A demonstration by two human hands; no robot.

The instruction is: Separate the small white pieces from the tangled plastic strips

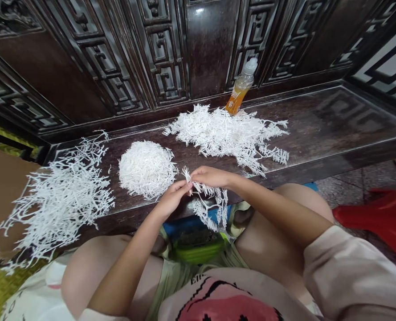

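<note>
A white branched sprig [214,211], which looks like plastic with small tufts, hangs from my two hands over the bench's front edge. My right hand [212,177] is closed on its upper part, fingers pinched together. Close against it, my left hand [174,197] pinches the same sprig near its tip; what exactly lies between the fingertips is too small to make out. Beyond the hands lies a heap of similar tufted sprigs [218,131]. To the left is a rounded pile of short white pieces [146,168], and farther left a tangle of bare white stems [66,196].
The dark wooden bench [321,120] has a carved lattice back [167,82]. A bottle with an orange label [237,96] stands behind the sprig heap. Cardboard [4,191] is at the left, and a red plastic object [381,218] is at the right.
</note>
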